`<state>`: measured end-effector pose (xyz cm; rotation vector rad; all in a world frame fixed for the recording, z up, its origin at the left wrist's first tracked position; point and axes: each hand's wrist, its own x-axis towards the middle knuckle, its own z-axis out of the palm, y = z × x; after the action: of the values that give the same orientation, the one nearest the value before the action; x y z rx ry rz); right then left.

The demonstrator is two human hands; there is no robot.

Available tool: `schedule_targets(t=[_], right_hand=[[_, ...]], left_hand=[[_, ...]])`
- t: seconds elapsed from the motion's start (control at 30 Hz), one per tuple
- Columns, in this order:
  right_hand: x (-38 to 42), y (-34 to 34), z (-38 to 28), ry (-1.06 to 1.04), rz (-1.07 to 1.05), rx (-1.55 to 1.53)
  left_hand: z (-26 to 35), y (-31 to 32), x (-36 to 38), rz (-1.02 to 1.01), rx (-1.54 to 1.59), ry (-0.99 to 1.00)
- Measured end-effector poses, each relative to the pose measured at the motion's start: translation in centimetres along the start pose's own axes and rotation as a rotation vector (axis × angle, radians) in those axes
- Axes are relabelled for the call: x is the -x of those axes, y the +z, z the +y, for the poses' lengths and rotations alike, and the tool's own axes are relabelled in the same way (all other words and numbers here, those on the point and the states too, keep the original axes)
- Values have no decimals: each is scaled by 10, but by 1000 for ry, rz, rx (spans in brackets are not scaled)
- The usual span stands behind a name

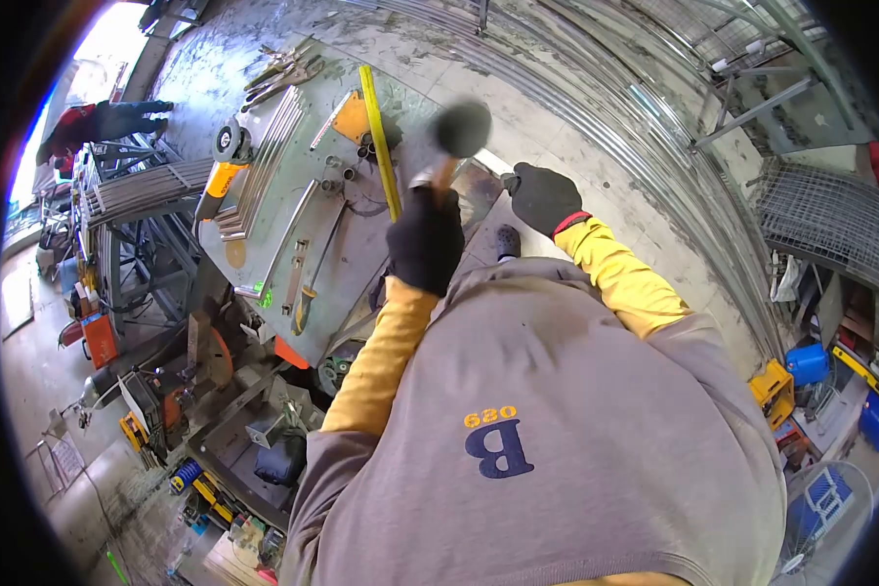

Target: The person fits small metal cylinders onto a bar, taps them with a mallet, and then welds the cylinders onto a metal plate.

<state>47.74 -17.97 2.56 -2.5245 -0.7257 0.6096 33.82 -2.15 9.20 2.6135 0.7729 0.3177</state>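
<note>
Left hand (425, 239), black-gloved, grip clamped round the handle of a hammer (459, 130), head raised and blurred above the table (293, 244). Held high by the handle's end, probably for swing and reach. Right hand (542, 198), also gloved, grip closed on the edge of a metal plate (474, 190) just right of the hammer, apparently steadying it. Yellow bar (381, 146) lying lengthwise on the table, just left of the hammer, touching nothing held. Angle grinder (220, 166) parked at the table's far left edge, well apart from the hammer. Bundled rods (264, 161) laid flat beside the grinder. Another person (98, 122) bent over, far left of the table.
</note>
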Motion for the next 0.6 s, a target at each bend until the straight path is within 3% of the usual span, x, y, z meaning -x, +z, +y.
schedule_targets(t=[0.07, 0.2, 0.33, 0.4, 0.43, 0.47, 0.6], right_hand=[[-1, 7, 9, -76, 87, 12], [-5, 0, 0, -62, 64, 9], [-9, -12, 10, -61, -71, -69], [-4, -24, 11, 321, -521, -1179], [4, -23, 18, 230, -633, -1595], [-5, -8, 34, 179, -954, -2026], [12, -24, -12, 139, -778, -2209]], left_hand=[[-18, 26, 3, -98, 42, -138], [2, -22, -31, -42, 88, -156], [-14, 2, -55, 90, 309, -17], [-5, 8, -63, -215, 1055, -541], [-10, 24, -66, -173, 1099, -536], [-18, 37, -66, -170, 1117, -533], [-30, 41, -73, -88, 1161, -569]])
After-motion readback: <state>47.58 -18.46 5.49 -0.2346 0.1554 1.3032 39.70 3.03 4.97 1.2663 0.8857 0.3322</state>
